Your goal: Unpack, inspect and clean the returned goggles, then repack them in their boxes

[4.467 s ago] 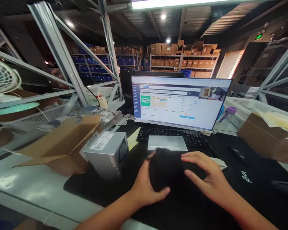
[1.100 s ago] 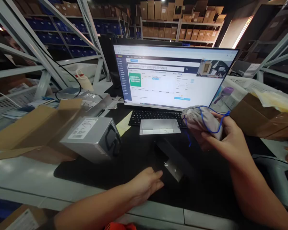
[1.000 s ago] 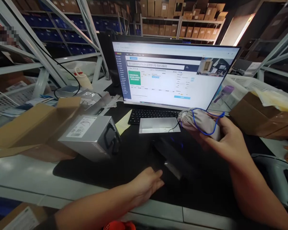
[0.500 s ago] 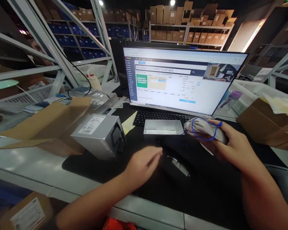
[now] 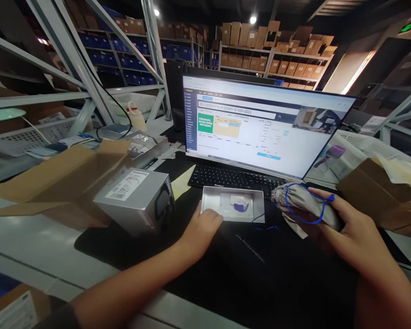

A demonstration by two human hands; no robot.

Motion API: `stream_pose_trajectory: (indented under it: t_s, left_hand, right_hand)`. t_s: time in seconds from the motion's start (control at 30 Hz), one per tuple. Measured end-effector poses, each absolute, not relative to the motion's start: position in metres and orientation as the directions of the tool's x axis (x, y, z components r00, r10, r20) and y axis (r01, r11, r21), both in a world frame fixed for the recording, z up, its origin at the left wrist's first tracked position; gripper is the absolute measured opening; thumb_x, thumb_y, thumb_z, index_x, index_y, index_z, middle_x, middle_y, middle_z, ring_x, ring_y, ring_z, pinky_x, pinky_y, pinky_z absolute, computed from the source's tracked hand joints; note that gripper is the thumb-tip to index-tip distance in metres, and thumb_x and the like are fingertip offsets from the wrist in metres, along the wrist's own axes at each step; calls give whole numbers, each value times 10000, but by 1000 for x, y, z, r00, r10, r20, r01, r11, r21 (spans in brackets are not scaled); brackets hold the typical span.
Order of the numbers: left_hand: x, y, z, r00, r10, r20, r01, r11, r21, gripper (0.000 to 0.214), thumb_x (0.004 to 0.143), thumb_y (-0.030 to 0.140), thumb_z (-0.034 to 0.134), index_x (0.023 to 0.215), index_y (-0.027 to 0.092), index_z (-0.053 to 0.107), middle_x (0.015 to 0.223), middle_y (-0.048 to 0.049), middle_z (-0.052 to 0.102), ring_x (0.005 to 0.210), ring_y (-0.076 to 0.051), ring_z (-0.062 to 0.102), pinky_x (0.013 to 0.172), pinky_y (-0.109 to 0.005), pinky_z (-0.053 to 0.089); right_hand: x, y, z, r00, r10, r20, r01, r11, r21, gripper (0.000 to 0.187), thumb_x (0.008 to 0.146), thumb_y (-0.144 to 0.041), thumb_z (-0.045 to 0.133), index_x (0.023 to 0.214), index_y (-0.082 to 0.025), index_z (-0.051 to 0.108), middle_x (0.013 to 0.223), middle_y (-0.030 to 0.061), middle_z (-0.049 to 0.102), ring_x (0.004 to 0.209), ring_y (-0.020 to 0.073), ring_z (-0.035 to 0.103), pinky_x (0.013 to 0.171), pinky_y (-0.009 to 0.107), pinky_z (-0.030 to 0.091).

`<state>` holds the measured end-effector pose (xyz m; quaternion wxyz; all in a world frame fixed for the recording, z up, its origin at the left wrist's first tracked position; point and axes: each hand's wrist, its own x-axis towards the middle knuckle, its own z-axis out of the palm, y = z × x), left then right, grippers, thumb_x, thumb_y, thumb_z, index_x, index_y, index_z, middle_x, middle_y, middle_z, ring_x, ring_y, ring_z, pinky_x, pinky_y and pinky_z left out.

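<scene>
My left hand (image 5: 202, 230) has its fingers closed over the left front corner of an open silver box (image 5: 260, 206). Inside that box lies a card or leaflet (image 5: 240, 205) printed with a dark blue shape. My right hand (image 5: 354, 228) grips a grey drawstring pouch (image 5: 303, 203) with a blue cord, held just right of the box. A pale flap (image 5: 296, 227) shows beneath the pouch; I cannot make out what it is. Left of my left hand stands a closed silver carton (image 5: 133, 201) with a white label and a headset picture.
Behind the box are a black keyboard (image 5: 226, 177) and a lit monitor (image 5: 246, 123). An open cardboard box (image 5: 71, 183) stands at the left, another cardboard box (image 5: 380, 196) at the right. A yellow paper (image 5: 184, 183) lies by the keyboard. Metal frame bars (image 5: 85, 59) rise at the left.
My left hand has moved from in front of the open box onto its left corner. The box now shows more of its inside. The pouch stays in my right hand, slightly lower in view.
</scene>
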<state>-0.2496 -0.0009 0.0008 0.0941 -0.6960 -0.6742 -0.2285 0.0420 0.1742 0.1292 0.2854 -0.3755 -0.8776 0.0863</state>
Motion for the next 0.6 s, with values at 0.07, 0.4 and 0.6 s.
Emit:
stream_pose_trajectory:
  t_s: [0.07,0.4,0.6]
  left_hand:
    - [-250,-2,2,-13,889,457,982,-76,175,227,959,25,460,961,149,650,929,-66,691,914,-242,644,1009,-543,485]
    - [-237,-20,20,83,816,572,996,-85,-23,245,949,6,453,880,116,661,768,-35,652,760,-194,617,1148,-617,364]
    - [-233,-28,26,112,833,543,989,-144,17,286,921,-43,426,931,111,667,834,-47,690,834,-200,650,1125,-619,406]
  right_hand:
    - [40,175,129,-558,726,403,617,687,-383,571,783,-436,581,1323,-261,644,983,51,770,725,264,711,678,371,564]
    - [36,175,133,-484,816,316,706,577,-411,632,727,-493,584,1308,-255,655,769,11,742,484,179,609,509,292,470]
    - [32,172,133,-467,825,319,743,561,-366,663,725,-500,575,1322,-219,653,760,28,734,418,151,538,487,286,428]
